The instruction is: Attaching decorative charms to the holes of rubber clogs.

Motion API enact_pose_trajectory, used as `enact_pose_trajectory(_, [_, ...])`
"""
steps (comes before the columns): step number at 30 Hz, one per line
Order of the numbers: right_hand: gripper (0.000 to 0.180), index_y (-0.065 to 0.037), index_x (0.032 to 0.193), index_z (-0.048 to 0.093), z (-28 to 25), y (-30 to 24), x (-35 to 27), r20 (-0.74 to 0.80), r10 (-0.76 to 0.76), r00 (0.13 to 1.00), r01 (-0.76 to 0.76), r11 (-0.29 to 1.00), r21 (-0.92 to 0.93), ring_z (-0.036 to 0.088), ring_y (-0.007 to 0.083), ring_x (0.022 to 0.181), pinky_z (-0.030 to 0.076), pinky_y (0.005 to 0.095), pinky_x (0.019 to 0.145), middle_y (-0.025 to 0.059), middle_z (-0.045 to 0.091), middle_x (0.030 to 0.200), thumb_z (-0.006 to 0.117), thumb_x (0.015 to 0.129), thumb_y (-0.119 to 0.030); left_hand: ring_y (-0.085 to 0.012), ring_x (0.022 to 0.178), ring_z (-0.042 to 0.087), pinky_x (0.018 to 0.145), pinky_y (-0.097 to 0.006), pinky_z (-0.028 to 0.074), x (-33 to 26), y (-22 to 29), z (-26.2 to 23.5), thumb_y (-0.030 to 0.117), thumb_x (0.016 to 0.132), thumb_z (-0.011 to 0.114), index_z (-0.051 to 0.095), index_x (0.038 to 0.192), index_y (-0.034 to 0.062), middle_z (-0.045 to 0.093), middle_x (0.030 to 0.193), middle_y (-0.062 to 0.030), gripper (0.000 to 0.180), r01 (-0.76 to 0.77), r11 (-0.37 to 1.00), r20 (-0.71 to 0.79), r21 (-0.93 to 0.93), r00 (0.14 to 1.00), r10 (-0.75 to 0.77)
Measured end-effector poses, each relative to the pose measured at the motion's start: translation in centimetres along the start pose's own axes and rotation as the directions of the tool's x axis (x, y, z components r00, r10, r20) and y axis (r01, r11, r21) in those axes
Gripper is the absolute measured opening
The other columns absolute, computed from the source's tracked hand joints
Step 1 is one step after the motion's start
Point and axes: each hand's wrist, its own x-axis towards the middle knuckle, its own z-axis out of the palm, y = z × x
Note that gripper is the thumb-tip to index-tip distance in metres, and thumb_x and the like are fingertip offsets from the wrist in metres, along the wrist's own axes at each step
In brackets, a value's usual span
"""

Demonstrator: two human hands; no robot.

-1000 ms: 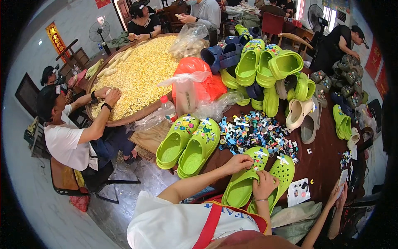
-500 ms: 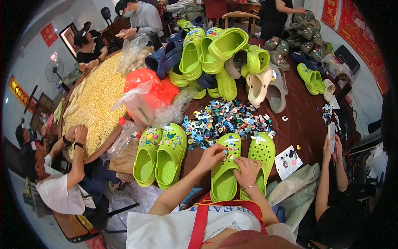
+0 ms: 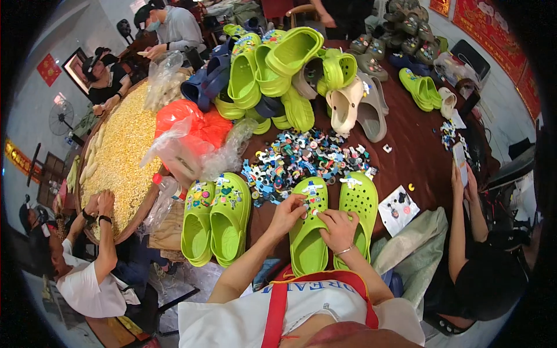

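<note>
In front of me stands a lime-green clog [image 3: 308,250] with small charms on its holed upper. My left hand [image 3: 287,214] is closed in a pinch at the left side of that upper, on what looks like a small round charm [image 3: 303,215]. My right hand [image 3: 339,230] grips the same clog at the edge of its foot opening, fingers curled over the upper. Close on its right is the matching clog [image 3: 361,200], with a white charm [image 3: 351,181] near the toe. Just beyond lies a heap of loose shoe charms [image 3: 304,159].
A finished-looking pair of charm-covered clogs [image 3: 230,223] stands left. Farther back are piled clogs [image 3: 272,69] and a red plastic bag [image 3: 191,124]. A white card with charms [image 3: 398,210] lies right. Other people sit around, one at a tray of yellow kernels [image 3: 119,145], another holding a phone [image 3: 459,162].
The whole view has shifted a little, so the table's things appear farther left and up. Both hands stay at the same clog, with the fingers slightly moved on its upper.
</note>
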Motion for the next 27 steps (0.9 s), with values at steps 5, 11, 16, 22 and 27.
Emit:
enact_pose_trajectory(5, [0.042, -0.020, 0.104, 0.061, 0.3, -0.2, 0.0, 0.067, 0.041, 0.997, -0.042, 0.999, 0.014, 0.052, 0.0124, 0.093, 0.028, 0.0396, 0.086, -0.0044, 0.056, 0.095, 0.066, 0.062, -0.018, -0.0087, 0.070, 0.053, 0.066, -0.022, 0.044, 0.0, -0.8, -0.4, 0.004, 0.083, 0.053, 0.059, 0.097, -0.0016, 0.058, 0.077, -0.0022, 0.016, -0.035, 0.978, 0.019, 0.207, 0.999, 0.032])
enact_pose_trajectory(11, [0.046, -0.024, 0.107, 0.058, 1.4, 0.7, 0.2, 0.056, 0.006, 0.998, -0.003, 0.999, -0.044, 0.051, 0.0142, 0.097, 0.027, 0.0422, 0.087, -0.0030, 0.054, 0.101, 0.066, 0.062, -0.018, -0.0096, 0.081, 0.056, 0.074, -0.024, 0.043, 1.2, -1.7, -1.8, 0.007, 0.082, 0.055, 0.063, 0.095, 0.0003, 0.063, 0.088, -0.0041, 0.017, 0.004, 0.998, -0.178, 0.056, 0.984, 0.006])
enact_pose_trajectory(16, [0.044, -0.023, 0.106, 0.059, 1.5, 1.3, 1.2, 0.059, -0.013, 0.998, 0.015, 0.999, -0.031, 0.052, 0.0130, 0.094, 0.027, 0.0400, 0.086, -0.0041, 0.056, 0.100, 0.065, 0.063, -0.017, -0.0089, 0.079, 0.052, 0.072, -0.023, 0.042, 1.7, -1.0, -3.4, 0.003, 0.078, 0.061, 0.059, 0.102, 0.0014, 0.056, 0.086, 0.0001, 0.025, 0.102, 0.937, -0.168, -0.333, 0.972, -0.166])
enact_pose_trajectory(22, [0.041, -0.020, 0.102, 0.060, 1.4, 0.8, 0.5, 0.068, 0.028, 0.997, -0.029, 1.000, 0.002, 0.052, 0.0128, 0.093, 0.026, 0.0383, 0.086, -0.0051, 0.056, 0.098, 0.065, 0.062, -0.017, -0.0080, 0.078, 0.052, 0.071, -0.022, 0.042, 0.9, -2.0, -3.1, -0.001, 0.077, 0.061, 0.056, 0.100, 0.0017, 0.055, 0.085, -0.0003, 0.024, 0.068, 0.961, -0.191, -0.270, 0.974, -0.122])
enact_pose_trajectory(27, [0.041, -0.020, 0.101, 0.060, 1.2, 0.8, 0.3, 0.074, 0.022, 0.997, -0.021, 1.000, -0.013, 0.052, 0.0128, 0.094, 0.026, 0.0379, 0.087, -0.0059, 0.056, 0.100, 0.066, 0.061, -0.017, -0.0082, 0.078, 0.052, 0.071, -0.020, 0.043, 0.4, -1.8, -2.7, -0.005, 0.075, 0.060, 0.053, 0.102, 0.0012, 0.056, 0.087, -0.0015, 0.028, 0.053, 0.981, -0.170, -0.187, 0.982, -0.086])
